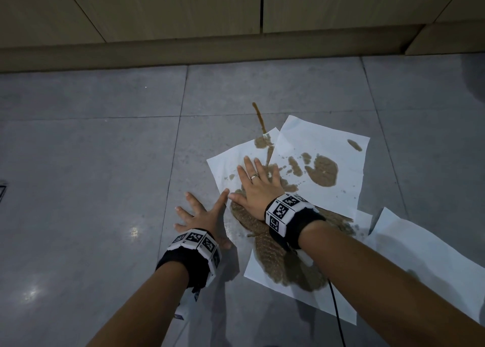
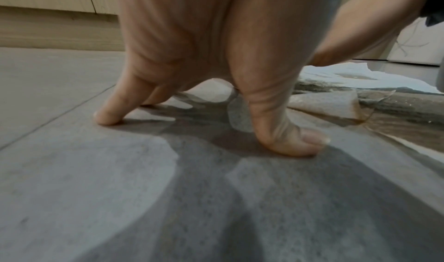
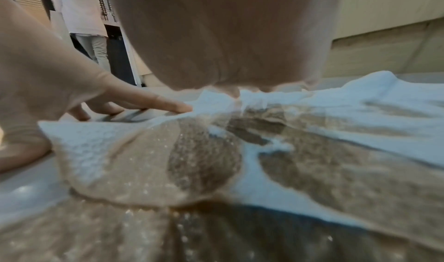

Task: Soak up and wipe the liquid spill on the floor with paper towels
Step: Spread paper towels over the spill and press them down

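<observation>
Fingers (image 1: 250,169) of the right hand (image 1: 258,186) lying straight and spread, pressing flat on the paper towels (image 1: 319,147) — gripping nothing. Fingers of the left hand (image 1: 200,215) likewise splayed and straight, propping on the bare grey tiled floor (image 1: 91,147) just left of the towels' left edge, holding nothing; forefinger tip reaching toward the right thumb, nearly touching it. In the left wrist view, thumb (image 2: 286,133) and a finger (image 2: 113,112) planting their tips on the tile, palm arching above the floor.

Several white sheets overlapping on the floor, lying right of centre and running toward the near right. Brown liquid spill (image 1: 324,170) soaking through in patches: one large blot on the far right sheet, smaller spots beside it, a wide dark-brown wet area under and behind the right wrist. A thin brown streak (image 1: 259,117) of liquid running bare on the tile past the towels' far edge, toward the cabinet plinth (image 1: 183,51). In the right wrist view, soaked brown paper (image 3: 204,161) filling the near ground, dry white paper bunching up farther on.

Black wristbands carrying white blocks with square black-and-white markers (image 1: 284,208) sitting on both wrists. A black cable (image 1: 337,315) trailing from the right wrist across the near sheet. Pale wood-grain cabinet doors (image 1: 183,8) standing along the floor's far edge. A person in light clothes (image 3: 84,19) standing in the background of the right wrist view — blurred.
</observation>
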